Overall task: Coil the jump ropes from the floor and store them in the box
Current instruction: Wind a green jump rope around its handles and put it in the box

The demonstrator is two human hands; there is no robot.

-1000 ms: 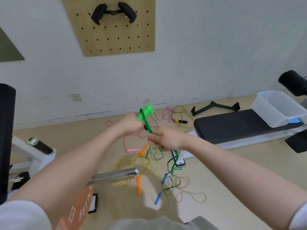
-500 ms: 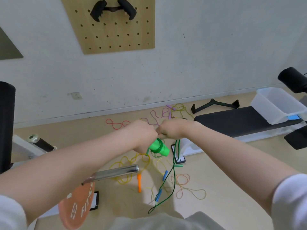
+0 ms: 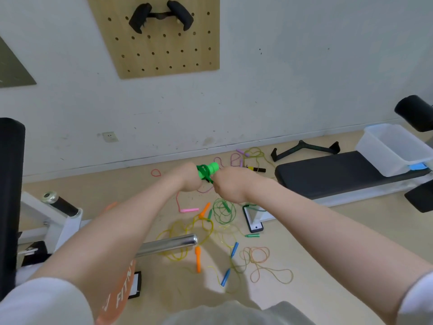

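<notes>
My left hand (image 3: 187, 177) grips the bright green handles of a green jump rope (image 3: 207, 172), with dark green cord wound around them. Close beside it, my right hand (image 3: 228, 185) pinches the cord at the handles. Below my hands several loose ropes lie tangled on the floor: a green one (image 3: 223, 211), a yellow one with orange handles (image 3: 198, 258), one with blue handles (image 3: 230, 263), an orange cord (image 3: 262, 260) and a pink one (image 3: 187, 210). The clear plastic box (image 3: 389, 148) stands on the bench at the right.
A black padded bench (image 3: 328, 174) runs along the right. A chrome bar (image 3: 167, 246) with an orange weight plate (image 3: 121, 292) lies at lower left. A black cable-handle (image 3: 304, 148) and purple and yellow ropes (image 3: 248, 156) lie by the wall. A phone (image 3: 253, 218) lies on the floor.
The hanging length of green cord has been wound up onto the handles. The handles have turned from pointing down to pointing up and right, and both hands have risen slightly.
</notes>
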